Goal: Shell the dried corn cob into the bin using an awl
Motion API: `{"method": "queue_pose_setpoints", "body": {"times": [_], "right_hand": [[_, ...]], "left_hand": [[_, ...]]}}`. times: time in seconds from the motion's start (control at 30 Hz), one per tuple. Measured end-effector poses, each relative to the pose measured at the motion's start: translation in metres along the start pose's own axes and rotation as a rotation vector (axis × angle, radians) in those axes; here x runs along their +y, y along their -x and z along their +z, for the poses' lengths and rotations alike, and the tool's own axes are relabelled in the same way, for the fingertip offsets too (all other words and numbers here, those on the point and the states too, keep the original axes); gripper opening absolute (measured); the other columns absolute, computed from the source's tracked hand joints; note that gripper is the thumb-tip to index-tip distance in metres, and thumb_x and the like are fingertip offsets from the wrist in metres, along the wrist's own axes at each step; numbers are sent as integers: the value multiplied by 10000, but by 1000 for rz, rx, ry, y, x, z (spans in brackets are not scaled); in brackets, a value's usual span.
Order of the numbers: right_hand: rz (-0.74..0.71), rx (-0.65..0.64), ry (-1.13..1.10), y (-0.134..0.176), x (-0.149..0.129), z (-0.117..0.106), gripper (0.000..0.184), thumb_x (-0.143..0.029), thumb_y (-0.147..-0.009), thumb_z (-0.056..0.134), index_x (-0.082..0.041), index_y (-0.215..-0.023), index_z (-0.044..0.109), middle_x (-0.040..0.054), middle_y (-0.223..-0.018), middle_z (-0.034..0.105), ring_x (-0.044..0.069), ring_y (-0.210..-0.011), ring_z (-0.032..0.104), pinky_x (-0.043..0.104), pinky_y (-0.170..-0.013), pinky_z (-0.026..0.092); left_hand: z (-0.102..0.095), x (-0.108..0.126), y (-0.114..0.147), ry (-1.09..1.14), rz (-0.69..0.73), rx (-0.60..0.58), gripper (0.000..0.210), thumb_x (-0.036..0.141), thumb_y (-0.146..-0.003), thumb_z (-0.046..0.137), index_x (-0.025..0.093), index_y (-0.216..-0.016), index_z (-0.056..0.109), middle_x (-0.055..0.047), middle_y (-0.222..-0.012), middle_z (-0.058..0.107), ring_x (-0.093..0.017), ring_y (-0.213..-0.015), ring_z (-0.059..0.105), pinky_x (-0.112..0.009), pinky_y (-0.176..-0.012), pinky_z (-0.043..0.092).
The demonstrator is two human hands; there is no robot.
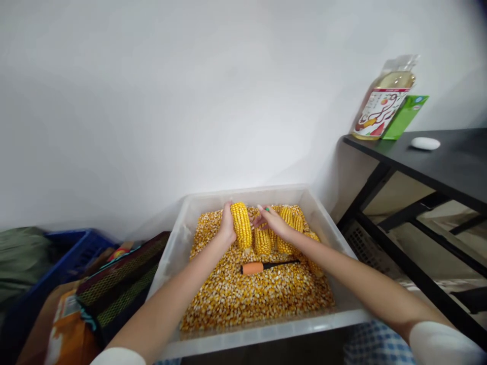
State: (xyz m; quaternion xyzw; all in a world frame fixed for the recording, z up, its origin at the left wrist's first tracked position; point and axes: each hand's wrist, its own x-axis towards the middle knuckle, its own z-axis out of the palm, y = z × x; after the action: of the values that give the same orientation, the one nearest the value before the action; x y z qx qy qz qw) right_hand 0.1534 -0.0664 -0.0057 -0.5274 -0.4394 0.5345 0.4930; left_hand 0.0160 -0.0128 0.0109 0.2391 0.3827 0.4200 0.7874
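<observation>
An ear of corn [241, 225] stands nearly upright in my left hand [228, 224], whose fingers are wrapped round its left side. Just to the right, my right hand [269, 221] hovers over other ears of corn [263, 241], its fingers apart and partly curled; it wears a green ring. Several more ears lie to the right, partly hidden by my right forearm. Below them a tool with an orange handle and a thin dark shaft, like a screwdriver [253, 267], rests on loose corn kernels [251, 299]. All of this is inside a translucent plastic bin [243, 340].
On the right stands a black table [460, 152] bearing an oil bottle [386, 104], a green carton [405, 117] and a white oval object [425, 143]. A blue crate [72, 251] and a dark mesh bag [122, 289] are at left. A white wall rises behind the bin.
</observation>
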Motion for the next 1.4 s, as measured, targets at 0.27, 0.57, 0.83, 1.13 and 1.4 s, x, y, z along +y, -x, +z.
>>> {"method": "queue_pose_setpoints", "body": {"times": [0.27,0.57,0.83,1.13,1.4], "right_hand": [[-109,-121,155,31,12,20,390,-505,-705,619,-210,-756,370,-72,-634,399,81,-581,413,209,-537,379],[-62,19,25,25,-12,-8,408,-452,-633,674,-215,-801,388,-36,-762,423,117,-708,495,205,-484,460],[-66,-33,-149,22,-20,-24,305,-458,-722,591,-193,-803,465,-6,-801,566,110,-581,573,212,-437,442],[-76,179,-99,12,-17,-37,324,-505,-747,528,-184,-740,491,-10,-612,545,109,-516,515,196,-398,412],[-83,138,41,17,-17,-27,438,-644,-740,477,-207,-730,440,-27,-581,508,108,-476,504,206,-385,393]], "left_hand": [[0,-5,1,95,160,52,356,525,-788,463,179,-727,515,2,-574,574,-154,-560,608,-270,-571,514],[-1,11,5,-78,63,-102,254,369,-728,632,155,-843,556,-40,-744,658,-188,-674,648,-325,-662,532],[-12,13,-4,-342,55,-279,347,420,-737,630,162,-969,613,-114,-895,680,-215,-728,664,-305,-643,532],[-23,24,2,-400,-231,-322,478,64,-628,706,146,-1089,610,-127,-877,684,-266,-696,675,-315,-540,546],[2,-19,28,-611,-85,-465,462,12,-537,720,175,-965,662,-86,-886,690,-235,-794,661,-298,-670,533]]}}
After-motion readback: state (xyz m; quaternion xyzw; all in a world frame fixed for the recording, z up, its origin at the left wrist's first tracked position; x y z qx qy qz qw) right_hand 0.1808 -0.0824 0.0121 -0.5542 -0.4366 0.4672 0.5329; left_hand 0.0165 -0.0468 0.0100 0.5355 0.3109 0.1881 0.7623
